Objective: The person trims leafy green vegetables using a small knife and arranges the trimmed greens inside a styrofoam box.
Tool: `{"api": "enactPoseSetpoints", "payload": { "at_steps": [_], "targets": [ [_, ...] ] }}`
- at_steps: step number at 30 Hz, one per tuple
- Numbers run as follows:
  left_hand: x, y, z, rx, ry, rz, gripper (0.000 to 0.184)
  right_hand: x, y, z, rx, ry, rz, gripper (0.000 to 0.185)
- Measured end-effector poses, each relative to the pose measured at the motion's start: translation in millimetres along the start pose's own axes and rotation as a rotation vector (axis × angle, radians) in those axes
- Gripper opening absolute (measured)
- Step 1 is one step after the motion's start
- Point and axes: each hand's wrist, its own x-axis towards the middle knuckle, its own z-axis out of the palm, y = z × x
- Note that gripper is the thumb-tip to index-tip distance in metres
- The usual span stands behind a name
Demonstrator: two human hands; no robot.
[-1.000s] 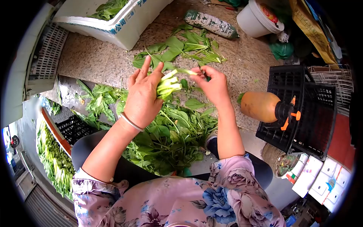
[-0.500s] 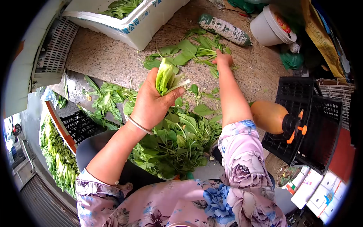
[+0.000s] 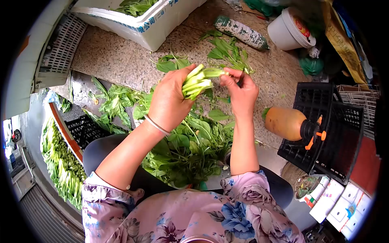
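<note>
My left hand (image 3: pixel 169 99) is closed round a bunch of leafy greens (image 3: pixel 196 84), pale stalk ends pointing to the right. My right hand (image 3: pixel 244 95) pinches the end of a light green stalk (image 3: pixel 214 72) that reaches across to the bunch. A small dark thing (image 3: pixel 242 77) shows between the right fingers; its kind I cannot make out. Beyond the hands, loose leafy greens (image 3: pixel 229 52) lie on the speckled stone slab (image 3: pixel 117 54). Below them a big heap of greens (image 3: pixel 182 152) spreads between my knees.
A white foam box (image 3: pixel 152 30) with greens stands at the back left. A speckled green-and-white roll (image 3: pixel 242 32) and a white bucket (image 3: pixel 291 29) are at the back. To the right are an orange spray bottle (image 3: pixel 285 123) and black crates (image 3: pixel 320 129). Stacked greens (image 3: pixel 60 162) sit at left.
My right hand has come back from the greens on the slab to the bunch, now pinching a stalk. The left hand has turned, tipping the stalk ends to the right.
</note>
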Motion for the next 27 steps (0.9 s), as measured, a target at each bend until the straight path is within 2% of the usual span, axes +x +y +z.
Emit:
{"api": "enactPoseSetpoints", "payload": {
  "at_steps": [1,3,4,5,7,9,11,19,22,25,27],
  "targets": [
    [-0.8,0.9,-0.6,-0.002,0.001,0.003,0.031,-12.8,-10.2,-0.1,0.076,-0.107,0.002,0.018],
    [-2.6,2.4,-0.3,-0.245,-0.214,-0.125,0.033,-30.0,-22.7,3.4,0.304,-0.261,0.005,0.018],
    [-3.0,6.0,0.7,-0.504,-0.196,-0.168,0.032,-33.6,-27.6,3.4,0.281,-0.285,0.009,0.021],
    [-2.9,8.7,-0.8,-0.511,-0.196,-0.162,0.032,-36.3,-31.9,2.0,0.258,-0.308,0.015,0.024],
    [-0.8,13.0,-8.6,-0.744,-0.34,-0.331,0.022,-36.3,-38.9,-6.5,0.253,-0.382,0.013,0.029],
    [-1.4,11.8,-14.0,-0.718,-0.386,-0.383,0.018,-37.8,-45.8,-13.3,0.248,-0.455,0.016,0.034],
    [-2.3,5.3,-13.3,-0.856,-0.467,-0.435,0.02,-41.1,-52.1,-16.8,0.383,-0.57,0.164,0.042],
    [-2.0,0.8,-17.6,-0.879,-0.483,-0.473,0.021,-44.7,-50.2,-7.7,0.307,-0.553,0.056,0.048],
    [-1.3,-1.7,-19.0,-0.937,-0.472,-0.429,0.022,-43.0,-42.7,-5.0,0.287,-0.604,0.074,0.046],
    [0.4,0.0,-23.3,-0.904,-0.499,-0.477,0.019,-43.0,-39.1,-0.4,0.293,-0.565,0.08,0.045],
    [1.6,1.3,-26.8,-0.955,-0.506,-0.521,0.021,-45.0,-39.0,5.9,0.285,-0.509,0.041,0.037]
  ]
}}
